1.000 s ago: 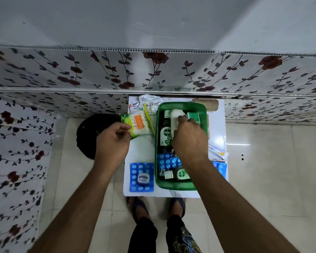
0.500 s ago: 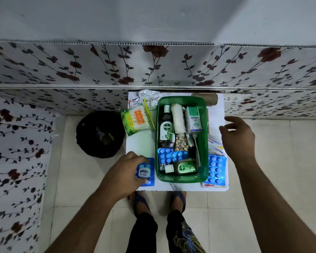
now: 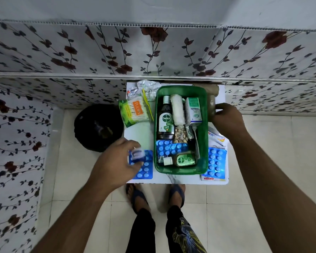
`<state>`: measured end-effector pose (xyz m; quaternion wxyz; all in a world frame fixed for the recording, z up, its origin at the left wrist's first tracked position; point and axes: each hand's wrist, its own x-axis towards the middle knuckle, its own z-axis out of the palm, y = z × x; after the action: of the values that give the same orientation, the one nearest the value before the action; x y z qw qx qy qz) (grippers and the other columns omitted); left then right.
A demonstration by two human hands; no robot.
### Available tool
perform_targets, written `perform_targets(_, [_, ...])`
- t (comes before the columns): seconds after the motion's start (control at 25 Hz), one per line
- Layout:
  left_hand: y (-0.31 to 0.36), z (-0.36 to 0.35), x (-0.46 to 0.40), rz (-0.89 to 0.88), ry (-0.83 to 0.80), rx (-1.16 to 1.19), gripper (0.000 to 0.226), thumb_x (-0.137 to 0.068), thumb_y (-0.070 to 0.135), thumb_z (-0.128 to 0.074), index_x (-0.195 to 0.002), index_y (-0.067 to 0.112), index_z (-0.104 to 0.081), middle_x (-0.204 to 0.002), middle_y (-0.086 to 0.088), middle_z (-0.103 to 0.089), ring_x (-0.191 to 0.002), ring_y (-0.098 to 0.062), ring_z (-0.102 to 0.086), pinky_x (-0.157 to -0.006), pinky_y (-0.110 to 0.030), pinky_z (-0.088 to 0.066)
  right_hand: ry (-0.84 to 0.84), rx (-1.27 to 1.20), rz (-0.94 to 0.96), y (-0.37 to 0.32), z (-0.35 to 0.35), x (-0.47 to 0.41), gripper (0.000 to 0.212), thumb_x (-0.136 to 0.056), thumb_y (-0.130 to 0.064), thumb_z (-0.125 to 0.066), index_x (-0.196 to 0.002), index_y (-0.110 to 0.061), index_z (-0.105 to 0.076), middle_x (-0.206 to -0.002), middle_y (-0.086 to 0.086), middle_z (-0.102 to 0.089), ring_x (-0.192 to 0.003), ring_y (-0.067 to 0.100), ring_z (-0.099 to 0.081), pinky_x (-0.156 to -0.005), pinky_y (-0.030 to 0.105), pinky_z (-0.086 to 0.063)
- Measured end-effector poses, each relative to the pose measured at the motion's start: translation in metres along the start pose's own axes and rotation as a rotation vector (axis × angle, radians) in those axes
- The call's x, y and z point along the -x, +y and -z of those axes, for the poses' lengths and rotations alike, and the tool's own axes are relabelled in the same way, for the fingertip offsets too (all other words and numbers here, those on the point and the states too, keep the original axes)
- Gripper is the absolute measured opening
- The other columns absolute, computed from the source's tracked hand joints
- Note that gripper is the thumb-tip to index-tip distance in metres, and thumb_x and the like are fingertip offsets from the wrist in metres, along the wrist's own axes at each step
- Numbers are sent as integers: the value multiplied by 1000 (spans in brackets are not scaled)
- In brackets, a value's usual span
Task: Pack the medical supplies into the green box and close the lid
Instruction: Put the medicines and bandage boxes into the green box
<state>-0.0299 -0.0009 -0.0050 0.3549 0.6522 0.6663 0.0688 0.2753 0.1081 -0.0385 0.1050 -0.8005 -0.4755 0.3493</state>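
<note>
The open green box stands on a small white table. Inside lie a Dettol bottle, a white roll, an Optibes carton, blue blister packs and a small green bottle. My left hand holds a small jar just above a blue blister pack left of the box. My right hand pinches a brownish object standing against the box's right wall. What that object is cannot be told.
A cotton-bud pack and foil packets lie at the table's far left. Another blue blister pack and sachets lie right of the box. A black round object sits on the floor to the left. Floral panels enclose the back and left.
My left hand has lifted the small jar off the blue blister pack. My right hand has moved in from the right to the brownish object beside the box.
</note>
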Motion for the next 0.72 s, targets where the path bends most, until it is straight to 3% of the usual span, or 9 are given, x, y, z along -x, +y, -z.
perform_targets(0.12, [43, 25, 0, -62, 228, 162, 42, -68, 23, -82, -108, 25, -67, -99, 8, -57, -73, -8, -59, -65, -24, -49, 99, -155, -26, -1, 16, 20, 31, -83, -27, -61, -112, -18, -68, -81, -3, -71, -83, 21, -67, -72, 28, -45])
perform_targets(0.16, [62, 24, -5, -110, 208, 147, 42, -69, 24, -80, -109, 26, -66, -101, 8, -56, -73, -11, -60, -66, -25, -49, 108, -204, -45, -1, 19, 28, 32, -81, -25, -63, -112, -19, -68, -80, -5, -70, -83, 20, -68, -73, 28, -47])
perform_targets(0.32, [110, -26, -33, -203, -127, -128, 32, -75, 23, -71, -106, 20, -63, -102, -1, -54, -88, -25, -60, -73, -33, -49, 113, -337, -89, -3, 26, 49, 38, -77, -19, -69, -115, -20, -65, -83, -9, -69, -85, 19, -68, -77, 30, -50])
perform_targets(0.48, [113, -71, -45, -136, -290, -105, 31, -70, 10, -73, -100, 16, -67, -102, -7, -59, -91, -28, -62, -71, -29, -48, 60, -343, -62, -1, 36, 55, 30, -79, -17, -67, -107, -26, -63, -84, -8, -70, -76, 15, -66, -79, 39, -56])
perform_targets(0.56, [111, -73, -43, -127, -326, -61, 37, -69, 7, -71, -105, 17, -69, -104, -7, -64, -93, -27, -64, -74, -30, -51, 40, -294, -25, -2, 41, 61, 26, -81, -18, -65, -103, -31, -61, -86, -9, -71, -75, 16, -67, -79, 44, -58])
perform_targets(0.72, [95, -19, -34, -35, -185, 233, 46, -78, 5, -73, -120, 22, -67, -108, 2, -67, -87, -13, -67, -78, -29, -56, 2, -261, 67, -25, 48, 92, 22, -81, -21, -67, -103, -26, -67, -83, -10, -71, -68, 9, -66, -64, 28, -52])
